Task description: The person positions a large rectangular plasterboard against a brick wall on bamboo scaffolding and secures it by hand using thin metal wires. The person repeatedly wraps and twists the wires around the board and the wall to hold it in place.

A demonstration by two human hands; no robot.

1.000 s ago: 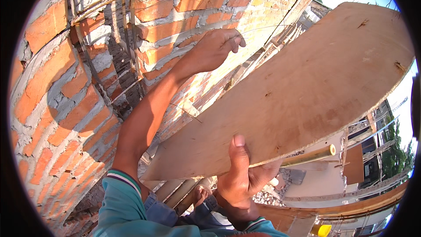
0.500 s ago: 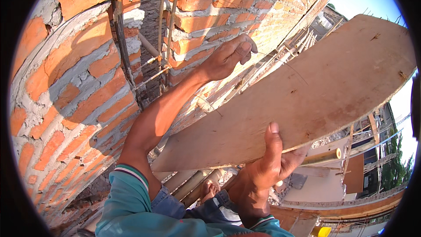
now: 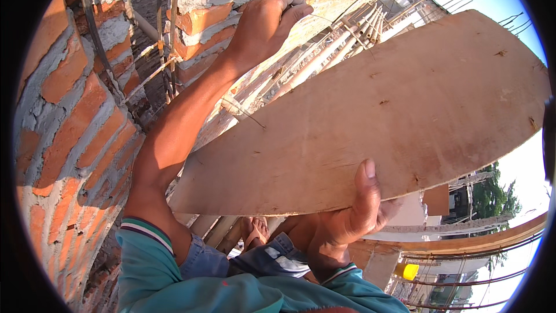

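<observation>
A long brown wooden board [image 3: 347, 122], plywood by its look, slants across the view, low at the left and high at the right. My right hand [image 3: 353, 211] grips its lower edge, thumb on the face and fingers behind. Raised beyond the board's upper edge, my left hand [image 3: 266, 26] is closed, thumb against fingers, on a thin wire [image 3: 333, 23] that runs right to the board. Another thin wire end [image 3: 255, 120] sticks over the board's upper edge lower down. The board hides much of what lies behind it.
A brick wall [image 3: 69, 156] with rough mortar rises on the left. Tied reinforcement bars [image 3: 161, 23] stand in its gap. Bamboo poles [image 3: 359, 32] lie beyond the board; more poles lie by my bare foot [image 3: 255, 232]. A yellow container [image 3: 407, 271] is at lower right.
The view has shifted rightward, so the wall and bars sit farther left. My left hand appears higher and farther left, still pinching the wire. My right hand keeps its grip on the board.
</observation>
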